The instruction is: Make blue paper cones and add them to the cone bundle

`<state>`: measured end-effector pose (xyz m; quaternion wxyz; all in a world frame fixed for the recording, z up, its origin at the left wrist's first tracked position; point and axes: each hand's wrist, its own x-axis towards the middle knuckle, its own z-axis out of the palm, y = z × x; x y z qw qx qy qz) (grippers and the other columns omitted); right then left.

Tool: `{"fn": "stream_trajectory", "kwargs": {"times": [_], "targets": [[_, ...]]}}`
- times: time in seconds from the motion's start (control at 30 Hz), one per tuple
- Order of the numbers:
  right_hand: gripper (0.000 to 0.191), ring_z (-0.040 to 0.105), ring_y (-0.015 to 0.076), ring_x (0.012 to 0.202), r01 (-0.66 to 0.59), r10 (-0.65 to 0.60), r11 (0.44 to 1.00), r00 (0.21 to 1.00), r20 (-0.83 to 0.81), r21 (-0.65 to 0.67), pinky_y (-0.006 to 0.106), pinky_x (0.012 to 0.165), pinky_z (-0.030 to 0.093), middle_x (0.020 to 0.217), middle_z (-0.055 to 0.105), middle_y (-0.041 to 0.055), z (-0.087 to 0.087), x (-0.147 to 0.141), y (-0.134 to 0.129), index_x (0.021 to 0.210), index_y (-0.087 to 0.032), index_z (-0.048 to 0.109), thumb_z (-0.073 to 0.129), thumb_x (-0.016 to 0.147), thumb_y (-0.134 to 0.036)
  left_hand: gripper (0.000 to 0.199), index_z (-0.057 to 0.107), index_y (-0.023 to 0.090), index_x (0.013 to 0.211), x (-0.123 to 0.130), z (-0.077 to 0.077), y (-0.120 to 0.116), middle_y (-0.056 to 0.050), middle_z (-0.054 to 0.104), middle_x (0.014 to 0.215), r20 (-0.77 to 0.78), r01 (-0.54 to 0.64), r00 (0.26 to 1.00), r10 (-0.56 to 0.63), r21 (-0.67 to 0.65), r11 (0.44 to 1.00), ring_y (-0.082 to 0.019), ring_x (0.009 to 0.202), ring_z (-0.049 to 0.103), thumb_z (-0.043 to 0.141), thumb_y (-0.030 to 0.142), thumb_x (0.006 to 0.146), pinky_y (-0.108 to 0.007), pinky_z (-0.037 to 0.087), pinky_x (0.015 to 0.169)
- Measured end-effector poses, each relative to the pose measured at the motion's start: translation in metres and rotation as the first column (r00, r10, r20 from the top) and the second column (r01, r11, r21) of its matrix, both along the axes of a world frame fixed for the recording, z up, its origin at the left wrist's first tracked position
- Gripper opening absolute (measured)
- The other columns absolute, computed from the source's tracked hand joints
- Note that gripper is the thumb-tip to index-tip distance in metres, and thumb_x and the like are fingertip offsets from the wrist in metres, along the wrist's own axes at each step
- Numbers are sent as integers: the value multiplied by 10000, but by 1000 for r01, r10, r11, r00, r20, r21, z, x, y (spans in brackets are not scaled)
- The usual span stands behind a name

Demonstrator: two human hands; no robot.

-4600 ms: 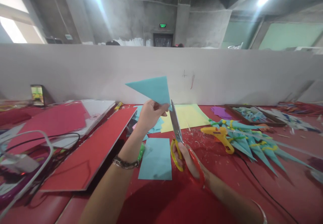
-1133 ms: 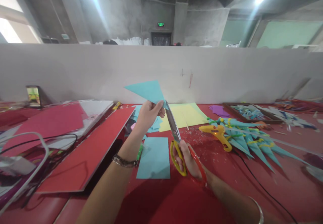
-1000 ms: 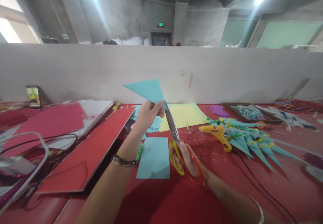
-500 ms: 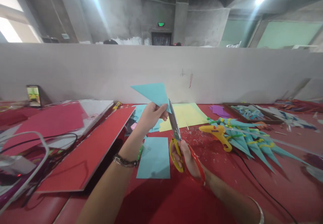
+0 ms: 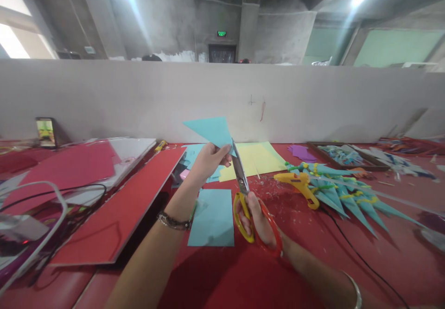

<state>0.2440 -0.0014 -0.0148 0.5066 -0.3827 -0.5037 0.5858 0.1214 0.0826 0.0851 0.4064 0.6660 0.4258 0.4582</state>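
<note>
My left hand point(image 5: 210, 160) pinches a folded light-blue sheet of paper point(image 5: 211, 130) by its lower corner, raised above the table with a point toward the left. My right hand point(image 5: 259, 218) is closed through the handles of a pair of scissors point(image 5: 239, 167), one handle yellow and one red. The blades point up and lie along the paper's right edge, close to my left fingertips; whether they are cutting into it I cannot tell. Flat on the table below lies a light-blue rectangular sheet point(image 5: 211, 218).
Yellow paper point(image 5: 259, 158) lies behind the hands. To the right are a yellow glue gun point(image 5: 299, 186), blue paper cones point(image 5: 354, 200), purple paper point(image 5: 301, 153) and a tray of scraps point(image 5: 368, 164). A red board point(image 5: 128, 207) slants at left; a phone point(image 5: 46, 132) stands behind.
The folded paper has shifted slightly down and right. The scissors' handles have dropped a little with my right hand, and the blades look closer together.
</note>
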Motion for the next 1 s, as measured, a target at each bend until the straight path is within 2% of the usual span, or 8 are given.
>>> {"fn": "stream_trajectory", "kwargs": {"times": [0.23,0.5,0.67,0.83,1.0], "targets": [[523,253,32,276,17,-17,1000,1000,0,-16,149,287,212,363,288,-96,-3,-1,1,640,-174,426,289,747,-667,340,534,142,473,0,0,1,15,513,396,-31,-13,999,13,2,1000,-69,412,493,465,306,763,-204,394,524],[486,284,46,300,-70,68,993,997,27,95,168,311,254,405,322,-95,0,2,2,743,-185,427,262,775,-641,338,521,145,464,3,1,-5,10,497,383,-44,79,996,-79,-13,997,-80,436,499,464,291,764,-212,414,536],[500,272,34,323,-8,8,999,1000,-4,52,160,321,250,441,295,-96,1,1,2,704,-179,420,300,747,-663,331,521,140,475,3,-2,-4,15,477,376,-17,109,994,-110,-33,993,-81,449,510,475,311,756,-195,415,510],[499,244,29,288,2,-2,1000,999,-48,-8,158,298,233,411,297,-97,1,-1,1,679,-179,418,278,766,-650,301,519,141,495,2,-5,0,20,510,427,9,139,990,-139,-55,989,-66,435,501,491,303,748,-209,444,552],[489,243,26,272,23,-23,1000,999,-33,-19,146,291,222,380,298,-97,-1,0,1,656,-178,427,276,787,-624,311,511,145,486,2,-2,-3,28,483,400,3,129,992,-129,-70,989,-66,431,494,478,292,758,-213,452,566]]}}
